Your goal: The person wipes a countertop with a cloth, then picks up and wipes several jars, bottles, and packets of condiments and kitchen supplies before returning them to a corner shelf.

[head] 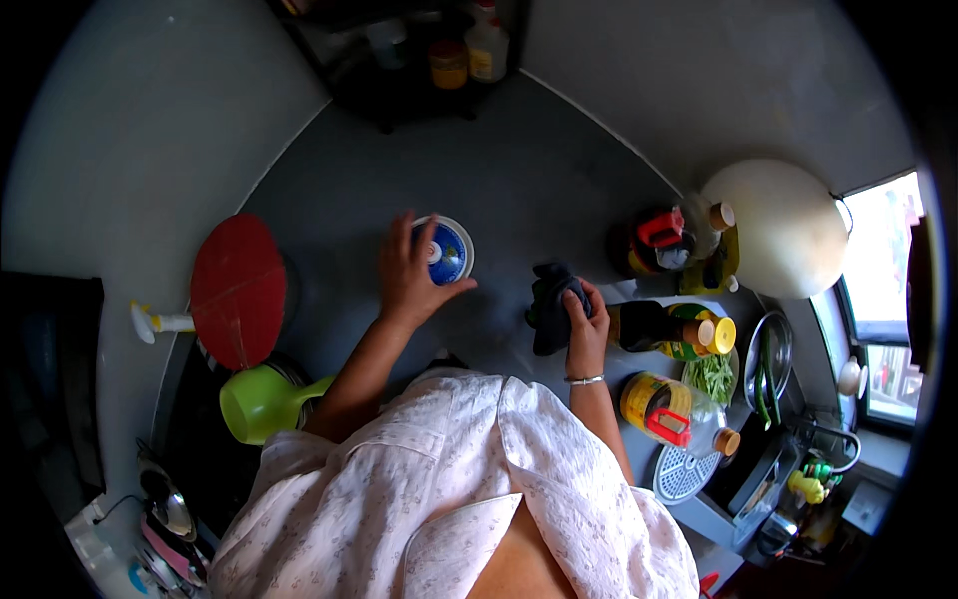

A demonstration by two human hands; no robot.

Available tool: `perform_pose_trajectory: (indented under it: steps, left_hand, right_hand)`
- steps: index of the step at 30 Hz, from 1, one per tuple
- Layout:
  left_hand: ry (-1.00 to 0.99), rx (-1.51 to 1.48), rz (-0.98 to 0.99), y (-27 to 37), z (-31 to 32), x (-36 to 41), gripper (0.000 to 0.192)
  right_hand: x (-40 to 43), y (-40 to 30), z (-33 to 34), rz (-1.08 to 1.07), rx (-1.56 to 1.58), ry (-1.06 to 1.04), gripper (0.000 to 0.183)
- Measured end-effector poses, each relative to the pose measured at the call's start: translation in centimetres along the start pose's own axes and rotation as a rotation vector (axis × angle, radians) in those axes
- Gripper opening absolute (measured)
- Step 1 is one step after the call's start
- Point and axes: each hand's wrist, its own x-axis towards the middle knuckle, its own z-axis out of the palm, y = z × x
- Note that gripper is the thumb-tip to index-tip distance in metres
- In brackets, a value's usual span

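My left hand (pixel 413 281) is spread over the left side of a round blue-and-white container (pixel 451 253) with a pale knob-like centre. Its fingers and thumb are apart; whether they touch the container cannot be told. To the right, my right hand (pixel 586 322) grips a bunched dark cloth (pixel 552 308) just over the grey countertop (pixel 359 172). A bracelet circles the right wrist.
Close to my right hand lie sauce bottles (pixel 636 326) and an oil jug (pixel 647 397). Cut greens (pixel 709 378) are beyond them. On the left are a red round lid (pixel 239 292) and a green ladle (pixel 258 404). A dark shelf (pixel 397 97) stands at the back.
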Motion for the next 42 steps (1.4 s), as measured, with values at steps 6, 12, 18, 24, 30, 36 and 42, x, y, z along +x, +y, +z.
perform_pose_trajectory:
  steps: [6, 12, 18, 24, 30, 36, 42]
  left_hand:
    - [-0.182, 0.152, -0.054, 0.5, 0.6, 0.3, 0.112]
    - [-0.116, 0.083, -0.050, -0.4, 1.1, 0.5, 0.097]
    - [-0.086, 0.040, -0.055, -2.2, -0.7, -0.6, 0.090]
    - [-0.060, 0.134, -0.317, -5.9, -3.2, -2.9, 0.093]
    - [-0.011, 0.209, -0.491, -8.5, -4.7, -4.4, 0.100]
    - [0.039, 0.334, -0.473, -8.6, -5.2, -4.5, 0.102]
    - [0.198, -0.046, -0.120, -4.8, -6.0, 2.1, 0.074]
  right_hand:
    - [-0.1, 0.7, -0.2, 0.021, 0.019, -0.006, 0.028]
    - [-0.2, 0.8, -0.1, 0.030, 0.025, 0.006, 0.028]
    - [0.3, 1.5, -0.7, -0.018, 0.031, 0.027, 0.030]
    - [1.2, 2.3, -0.4, -0.042, 0.003, -0.023, 0.029]
    - [1.7, 2.6, 0.5, -0.023, -0.005, -0.062, 0.027]
    - [1.8, 2.3, 0.7, 0.012, -0.018, -0.030, 0.027]
    - [2.2, 3.0, 0.3, 0.027, -0.036, -0.012, 0.026]
